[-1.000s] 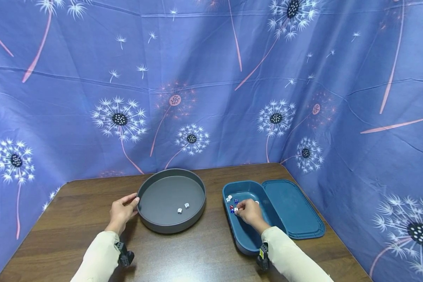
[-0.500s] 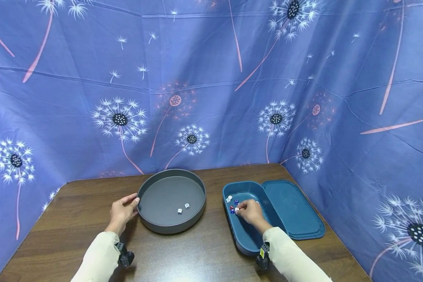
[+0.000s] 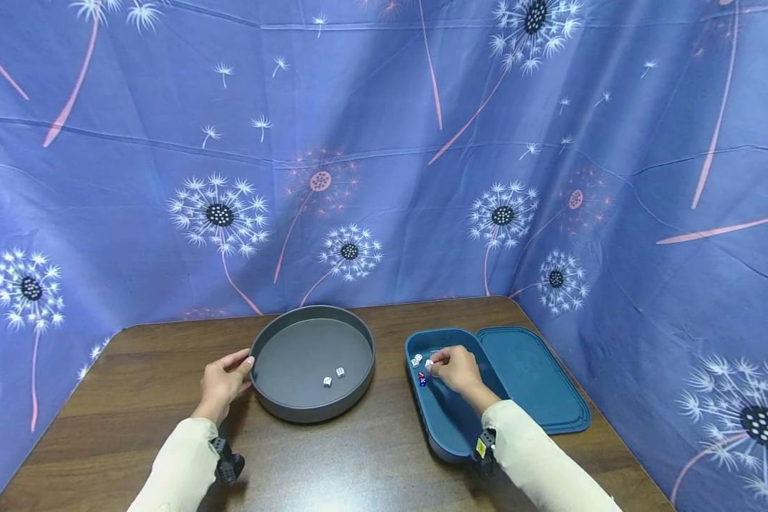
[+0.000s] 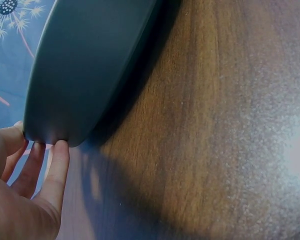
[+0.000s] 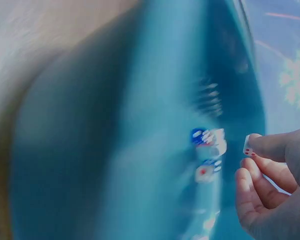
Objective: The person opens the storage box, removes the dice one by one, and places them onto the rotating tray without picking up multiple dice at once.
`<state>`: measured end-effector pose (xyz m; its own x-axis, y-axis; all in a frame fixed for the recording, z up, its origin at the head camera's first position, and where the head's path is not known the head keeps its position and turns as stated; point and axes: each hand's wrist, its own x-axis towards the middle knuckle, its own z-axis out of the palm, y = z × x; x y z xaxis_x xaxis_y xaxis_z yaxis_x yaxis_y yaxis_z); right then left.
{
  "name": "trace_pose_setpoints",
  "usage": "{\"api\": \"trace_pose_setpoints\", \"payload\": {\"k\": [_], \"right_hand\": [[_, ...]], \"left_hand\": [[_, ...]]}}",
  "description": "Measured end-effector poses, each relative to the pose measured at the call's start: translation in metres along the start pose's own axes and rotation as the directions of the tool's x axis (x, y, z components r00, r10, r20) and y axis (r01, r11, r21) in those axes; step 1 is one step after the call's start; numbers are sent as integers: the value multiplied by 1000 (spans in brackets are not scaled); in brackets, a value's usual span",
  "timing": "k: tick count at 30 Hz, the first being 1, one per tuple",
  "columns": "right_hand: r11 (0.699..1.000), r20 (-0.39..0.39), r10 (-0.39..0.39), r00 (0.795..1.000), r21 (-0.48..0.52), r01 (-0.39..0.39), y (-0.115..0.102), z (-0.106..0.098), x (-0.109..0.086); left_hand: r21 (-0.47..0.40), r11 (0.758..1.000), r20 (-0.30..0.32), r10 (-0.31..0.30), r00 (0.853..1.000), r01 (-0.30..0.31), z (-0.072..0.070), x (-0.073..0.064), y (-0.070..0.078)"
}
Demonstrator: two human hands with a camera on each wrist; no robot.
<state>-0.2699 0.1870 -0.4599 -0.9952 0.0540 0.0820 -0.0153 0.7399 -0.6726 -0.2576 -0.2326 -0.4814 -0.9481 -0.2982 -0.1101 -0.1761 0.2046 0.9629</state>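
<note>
A round dark grey tray (image 3: 313,341) with a raised wall stands on the table; two white dice, one of them a die (image 3: 340,372) on the right, lie inside. My left hand (image 3: 220,385) holds the tray's left edge, fingertips against the outer wall (image 4: 85,65) in the left wrist view. Over the blue rectangular box (image 3: 444,434), my right hand (image 3: 457,370) pinches a white die (image 5: 248,146) with red pips between thumb and finger. More dice lie in the box's left end, among them white dice (image 3: 416,360) and a blue die (image 3: 422,381). The hand hides part of the box floor.
A flat blue lid (image 3: 537,380) lies on the wooden table (image 3: 333,462) to the right of the box. Blue dandelion-print cloth (image 3: 384,178) hangs behind the table and along its right side.
My right hand has picked up the white die and risen slightly, moving a little away from me. My left hand and the tray have stayed in place.
</note>
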Motion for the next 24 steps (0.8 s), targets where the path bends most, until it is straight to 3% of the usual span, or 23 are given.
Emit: {"api": "trace_pose_setpoints", "payload": {"k": [9, 24], "right_hand": [[992, -52, -115, 992, 47, 117, -45, 7, 2], [954, -22, -255, 967, 158, 255, -112, 66, -8]], "left_hand": [[-2, 1000, -4, -11, 1000, 11, 0, -2, 1], [-12, 1000, -19, -21, 1000, 21, 1, 0, 1]]}}
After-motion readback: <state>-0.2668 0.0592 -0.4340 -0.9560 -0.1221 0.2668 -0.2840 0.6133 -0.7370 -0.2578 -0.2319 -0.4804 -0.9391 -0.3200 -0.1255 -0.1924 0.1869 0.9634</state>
